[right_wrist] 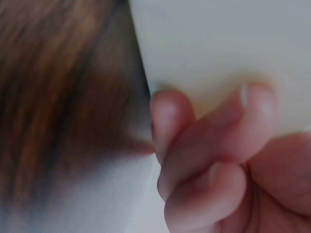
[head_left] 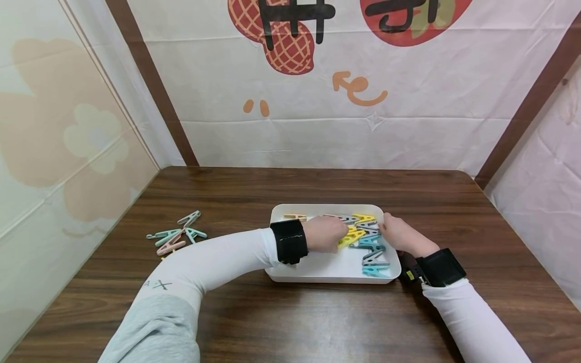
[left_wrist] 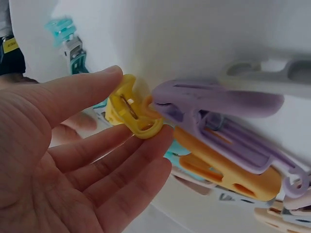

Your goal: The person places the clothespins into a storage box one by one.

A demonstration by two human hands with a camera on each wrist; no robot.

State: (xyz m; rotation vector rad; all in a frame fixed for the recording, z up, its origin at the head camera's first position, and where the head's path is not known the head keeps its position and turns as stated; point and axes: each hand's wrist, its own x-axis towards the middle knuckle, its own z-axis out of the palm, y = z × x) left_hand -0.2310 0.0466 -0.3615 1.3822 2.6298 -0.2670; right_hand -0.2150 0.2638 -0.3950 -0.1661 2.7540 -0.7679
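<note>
In the left wrist view, a yellow clothespin [left_wrist: 125,90] is pinched between the thumb and fingers of my left hand [left_wrist: 92,160]. From the head, that left hand [head_left: 325,233] reaches over the white tray [head_left: 317,279]. Beside the pinched clip lie a purple clothespin [left_wrist: 233,102] and an orange one [left_wrist: 218,170]. My right hand [head_left: 404,236] grips the tray's right rim, with its fingers [right_wrist: 209,136] curled at the edge. Blue and grey clothespins [head_left: 374,271] line the tray's right side, and another yellow clothespin [head_left: 364,218] is near the back right.
On the table's left part, a loose pile of green and pink clothespins [head_left: 171,243] lies beyond the left sleeve. A tan clothespin [head_left: 295,217] sits by the tray's back wall. Brown tabletop [head_left: 272,322] surrounds the tray, and a printed cloth [head_left: 317,141] hangs behind it.
</note>
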